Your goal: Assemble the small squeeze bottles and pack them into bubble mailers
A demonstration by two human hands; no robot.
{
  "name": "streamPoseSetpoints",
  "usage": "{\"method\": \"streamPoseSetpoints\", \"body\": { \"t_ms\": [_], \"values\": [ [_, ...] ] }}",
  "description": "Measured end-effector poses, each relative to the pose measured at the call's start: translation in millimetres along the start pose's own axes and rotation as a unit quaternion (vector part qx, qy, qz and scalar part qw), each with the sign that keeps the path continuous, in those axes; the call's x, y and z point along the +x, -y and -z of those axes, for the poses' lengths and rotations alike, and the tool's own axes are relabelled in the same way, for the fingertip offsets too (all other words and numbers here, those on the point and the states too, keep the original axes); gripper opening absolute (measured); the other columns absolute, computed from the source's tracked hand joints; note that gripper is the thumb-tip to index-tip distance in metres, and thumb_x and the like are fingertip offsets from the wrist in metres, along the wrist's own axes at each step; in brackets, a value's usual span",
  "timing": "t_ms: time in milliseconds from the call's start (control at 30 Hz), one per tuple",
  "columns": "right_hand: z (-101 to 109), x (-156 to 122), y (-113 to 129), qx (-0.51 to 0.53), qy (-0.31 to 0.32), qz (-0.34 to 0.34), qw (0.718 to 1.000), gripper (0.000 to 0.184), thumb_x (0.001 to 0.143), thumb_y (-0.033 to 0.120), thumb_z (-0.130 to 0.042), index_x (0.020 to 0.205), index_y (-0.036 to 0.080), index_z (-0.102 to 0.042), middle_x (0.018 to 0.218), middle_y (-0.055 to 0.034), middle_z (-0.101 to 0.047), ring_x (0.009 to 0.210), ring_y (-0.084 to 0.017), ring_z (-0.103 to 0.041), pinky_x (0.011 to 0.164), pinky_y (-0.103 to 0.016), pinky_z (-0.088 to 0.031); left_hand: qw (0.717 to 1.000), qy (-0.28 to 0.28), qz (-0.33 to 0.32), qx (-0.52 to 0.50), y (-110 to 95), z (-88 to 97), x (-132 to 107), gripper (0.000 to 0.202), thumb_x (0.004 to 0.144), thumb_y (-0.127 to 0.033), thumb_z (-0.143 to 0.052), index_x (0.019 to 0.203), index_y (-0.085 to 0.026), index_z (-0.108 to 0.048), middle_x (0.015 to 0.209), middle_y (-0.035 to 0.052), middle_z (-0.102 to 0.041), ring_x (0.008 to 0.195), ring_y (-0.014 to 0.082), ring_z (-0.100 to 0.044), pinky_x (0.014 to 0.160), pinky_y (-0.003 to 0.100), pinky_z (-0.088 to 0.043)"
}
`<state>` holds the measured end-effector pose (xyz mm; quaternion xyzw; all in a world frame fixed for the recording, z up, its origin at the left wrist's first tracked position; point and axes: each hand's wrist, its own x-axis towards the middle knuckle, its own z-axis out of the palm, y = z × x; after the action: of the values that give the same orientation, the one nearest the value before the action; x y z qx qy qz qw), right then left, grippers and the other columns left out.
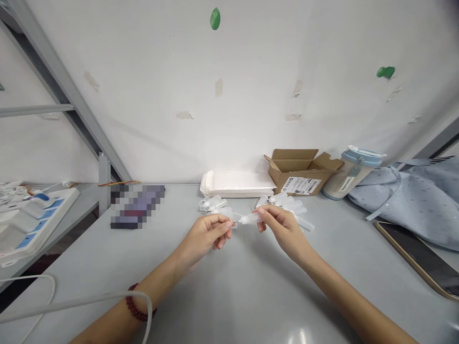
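In front of me, my right hand (278,224) pinches a small translucent needle-tip squeeze bottle (252,218), its nozzle pointing left. A thin dark needle (236,222) runs from the nozzle to the fingertips of my left hand (211,231), which are closed on its end. Whether those fingers also hold a tiny cap is too small to tell. Behind my left hand lie several similar small bottles (215,203). Another loose group of bottles (296,206) is spread just beyond my right hand.
White padded envelopes (244,181) are stacked against the wall, beside an open cardboard box (301,177). Farther right are a blue-lidded cup (353,174), a pale blue bag (412,200) and a phone (423,258). At left are a power strip (46,220) and a white cable (89,300) crossing my forearm.
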<state>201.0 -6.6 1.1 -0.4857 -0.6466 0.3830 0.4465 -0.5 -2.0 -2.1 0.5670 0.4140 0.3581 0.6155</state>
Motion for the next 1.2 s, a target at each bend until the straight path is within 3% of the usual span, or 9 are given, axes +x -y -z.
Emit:
{"method": "streamPoseSetpoints", "body": {
  "t_ms": [433, 700, 1200],
  "values": [
    [-2.3, -2.9, -1.5, -0.037, 0.009, 0.022, 0.999, 0.029, 0.088, 0.041, -0.043, 0.074, 0.018, -0.056, 0.059, 0.0018, -0.052, 0.061, -0.013, -0.049, 0.058, -0.024, -0.036, 1.0, -0.002, 0.004, -0.023, 2.7, 1.5, -0.1, 0.025, 0.083, -0.035, -0.054, 0.07, -0.015, -0.055, 0.064, -0.0033, -0.051, 0.048, 0.0042, -0.038, 0.049, 0.02, -0.029],
    [-18.2, -8.5, -12.3, -0.039, 0.009, -0.003, 0.999, 0.031, 0.088, 0.042, -0.043, 0.076, 0.017, -0.058, 0.059, 0.0025, -0.048, 0.058, -0.011, -0.045, 0.054, -0.023, -0.032, 0.99, -0.098, -0.034, 0.099, 7.6, -4.0, 0.8, 0.023, 0.08, -0.035, -0.054, 0.07, -0.015, -0.057, 0.057, -0.0034, -0.051, 0.045, 0.0063, -0.04, 0.049, 0.022, -0.033],
    [-22.1, -11.1, -9.6, 0.025, 0.034, -0.038, 0.998, 0.037, 0.087, 0.046, -0.044, 0.065, 0.017, -0.054, 0.055, 0.0028, -0.048, 0.052, -0.01, -0.042, 0.052, -0.022, -0.033, 0.99, -0.075, -0.039, 0.115, 4.2, -2.3, -4.8, 0.026, 0.082, -0.037, -0.052, 0.067, -0.016, -0.057, 0.059, -0.0024, -0.055, 0.047, 0.0081, -0.044, 0.053, 0.023, -0.038]
  ]
}}
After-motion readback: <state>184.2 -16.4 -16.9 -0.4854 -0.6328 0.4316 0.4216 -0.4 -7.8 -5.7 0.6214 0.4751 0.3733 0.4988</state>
